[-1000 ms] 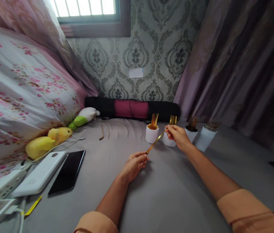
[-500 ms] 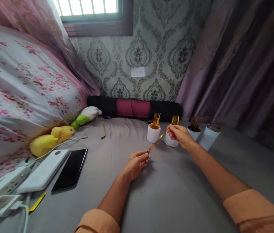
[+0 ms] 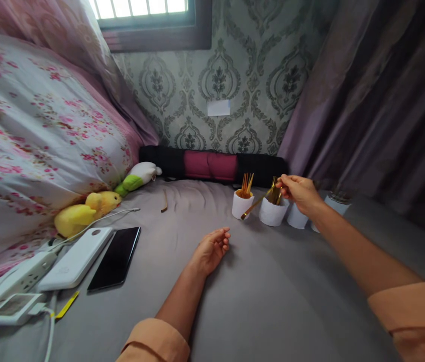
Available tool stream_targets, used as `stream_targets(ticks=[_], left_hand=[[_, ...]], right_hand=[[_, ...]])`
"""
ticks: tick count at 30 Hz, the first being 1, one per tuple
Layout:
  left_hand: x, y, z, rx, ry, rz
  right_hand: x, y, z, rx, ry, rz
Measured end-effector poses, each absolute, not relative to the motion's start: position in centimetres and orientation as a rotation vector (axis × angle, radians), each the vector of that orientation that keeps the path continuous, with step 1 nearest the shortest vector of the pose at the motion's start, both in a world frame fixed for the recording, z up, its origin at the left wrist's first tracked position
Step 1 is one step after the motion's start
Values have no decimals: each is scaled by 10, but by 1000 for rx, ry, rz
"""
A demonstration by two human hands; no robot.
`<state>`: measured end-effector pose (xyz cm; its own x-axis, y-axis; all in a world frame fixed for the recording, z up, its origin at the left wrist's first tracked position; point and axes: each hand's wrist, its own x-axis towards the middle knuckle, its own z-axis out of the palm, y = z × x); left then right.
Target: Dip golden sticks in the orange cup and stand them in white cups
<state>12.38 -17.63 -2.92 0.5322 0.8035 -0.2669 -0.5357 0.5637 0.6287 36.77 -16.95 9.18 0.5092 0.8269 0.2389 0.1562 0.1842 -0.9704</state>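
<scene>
My right hand [image 3: 299, 191] is closed around one end of a slim gold-coloured stick [image 3: 257, 205], holding it aslant with its wider, darker tip pointing down to the left. That hand is just above a white cup [image 3: 273, 213] of upright gold pieces [image 3: 274, 193]. Left of it stands another white cup [image 3: 241, 205] with thin orange-gold sticks [image 3: 247, 185]; the held stick's tip passes in front of it. My left hand [image 3: 212, 249] lies on the grey sheet, empty, fingers loosely curled and apart. Farther left on the sheet lies a small brown-gold stick [image 3: 165, 201].
More white cups [image 3: 297, 217] stand to the right, partly behind my right arm. A black and maroon roll [image 3: 210, 166] lies along the wall. At left are plush toys [image 3: 84, 211], a phone [image 3: 114, 259], a white power bank [image 3: 75, 259] and a power strip [image 3: 20, 281] with cables.
My left hand has let go of the gold stick's lower end. My right hand has carried the stick right and slightly up, over the cup. The view has shifted slightly.
</scene>
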Motion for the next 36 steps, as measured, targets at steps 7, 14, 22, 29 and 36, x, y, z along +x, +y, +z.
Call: stream_targets(ticks=[7,14,22,29,36], left_hand=[[123,-175,-30,469,545,847],[122,-174,-29,471,552,836],[122,-173,-32,459,530,830],[122,-174,-30,457,537,838],[122,-174,-29,454,539,837]], right_hand=[[383,-163,122,-1372,-965,381],[384,-156,146,-1415,-948,230],[380,-138,144,-1407,-1034,133],[375,-122,133,-1428,-1136,46],[371,-111,121,-1508,-1292,-43]])
